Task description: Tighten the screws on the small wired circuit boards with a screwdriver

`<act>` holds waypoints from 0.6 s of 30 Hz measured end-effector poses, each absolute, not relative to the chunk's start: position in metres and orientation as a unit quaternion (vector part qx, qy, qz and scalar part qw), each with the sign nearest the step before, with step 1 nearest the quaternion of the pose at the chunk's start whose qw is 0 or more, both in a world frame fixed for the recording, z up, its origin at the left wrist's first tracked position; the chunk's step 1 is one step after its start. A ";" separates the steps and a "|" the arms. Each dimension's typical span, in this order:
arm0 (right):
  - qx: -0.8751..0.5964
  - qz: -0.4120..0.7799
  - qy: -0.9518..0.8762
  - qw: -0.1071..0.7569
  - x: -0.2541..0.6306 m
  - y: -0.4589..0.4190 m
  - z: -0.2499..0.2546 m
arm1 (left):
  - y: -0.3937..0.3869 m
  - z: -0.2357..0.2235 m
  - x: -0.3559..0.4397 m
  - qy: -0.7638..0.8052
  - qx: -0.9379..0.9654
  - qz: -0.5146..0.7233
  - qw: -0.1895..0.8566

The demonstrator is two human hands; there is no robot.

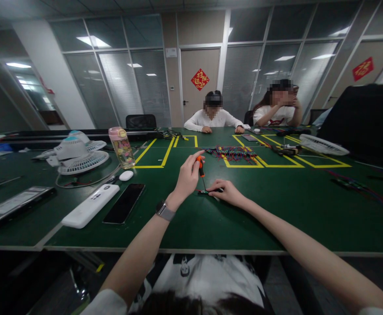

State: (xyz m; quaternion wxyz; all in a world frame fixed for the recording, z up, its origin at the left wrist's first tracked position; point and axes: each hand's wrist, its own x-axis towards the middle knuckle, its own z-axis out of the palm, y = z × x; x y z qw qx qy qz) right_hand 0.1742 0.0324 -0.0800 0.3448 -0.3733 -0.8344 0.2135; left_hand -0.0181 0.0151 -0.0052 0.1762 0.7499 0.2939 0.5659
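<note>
My left hand (188, 173) is closed around the orange and black handle of a screwdriver (201, 167), which stands nearly upright with its shaft pointing down. The tip meets a small dark circuit board (203, 192) with green parts, lying on the green table (244, 227). Pinched at the board's right end, my right hand (226, 192) steadies it against the table top. Whether the tip sits in a screw is too small to tell. Just beyond my hands lies a tangle of circuit boards with red and dark wires (232, 153).
Left of my arm lie a black phone (124, 204), a white power bank (91, 205), a white earbud case (126, 176), a drink bottle (122, 148) and a white fan (81, 155). Yellow tape (148, 166) marks the table. Two people (215, 118) sit opposite. More wired boards (352, 183) lie right.
</note>
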 end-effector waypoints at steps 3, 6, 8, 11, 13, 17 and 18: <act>-0.375 0.211 -0.833 0.346 0.174 0.032 -0.080 | 0.015 -0.004 -0.018 0.286 0.757 0.563 0.170; -0.376 0.206 -0.835 0.344 0.174 0.033 -0.081 | 0.014 -0.002 -0.018 0.314 0.748 0.573 0.118; -0.376 0.207 -0.836 0.342 0.174 0.034 -0.082 | 0.014 -0.001 -0.018 0.335 0.737 0.580 0.091; -0.375 0.212 -0.835 0.342 0.174 0.034 -0.081 | 0.016 -0.001 -0.018 0.326 0.742 0.573 0.119; -0.377 0.213 -0.834 0.342 0.174 0.033 -0.081 | 0.017 -0.002 -0.018 0.300 0.753 0.563 0.160; -0.380 0.207 -0.835 0.339 0.174 0.033 -0.080 | 0.017 -0.003 -0.017 0.302 0.760 0.562 0.125; -0.380 0.206 -0.835 0.339 0.174 0.033 -0.080 | 0.015 -0.003 -0.016 0.313 0.757 0.565 0.098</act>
